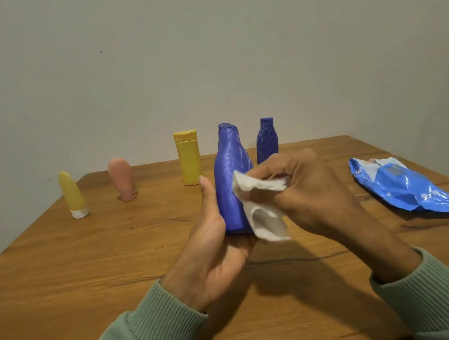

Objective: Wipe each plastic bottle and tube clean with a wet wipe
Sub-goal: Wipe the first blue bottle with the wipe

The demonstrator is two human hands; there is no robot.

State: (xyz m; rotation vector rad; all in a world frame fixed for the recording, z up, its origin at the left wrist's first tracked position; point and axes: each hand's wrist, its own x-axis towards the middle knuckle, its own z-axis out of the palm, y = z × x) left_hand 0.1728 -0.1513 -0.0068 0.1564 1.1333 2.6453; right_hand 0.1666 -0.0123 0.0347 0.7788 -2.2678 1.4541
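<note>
The left hand (214,245) cups the glossy, curve-shouldered blue bottle (230,186) at its base, thumb along its side, holding it upright over the wooden table (114,260). The right hand (306,192) pinches a crumpled white wet wipe (262,211) against the bottle's flank. Behind stand a squarish yellow bottle (189,160), a second blue bottle (266,141), and a yellow tube (72,195) and a pink tube (121,178), both soft and resting on their caps. A crinkled blue foil pack (405,188) lies to the right.

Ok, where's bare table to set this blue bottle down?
Bare: the table front left, nearer than the yellow tube and pink tube, and the gap between pink tube and yellow bottle. Crowded: around the far blue bottle.
</note>
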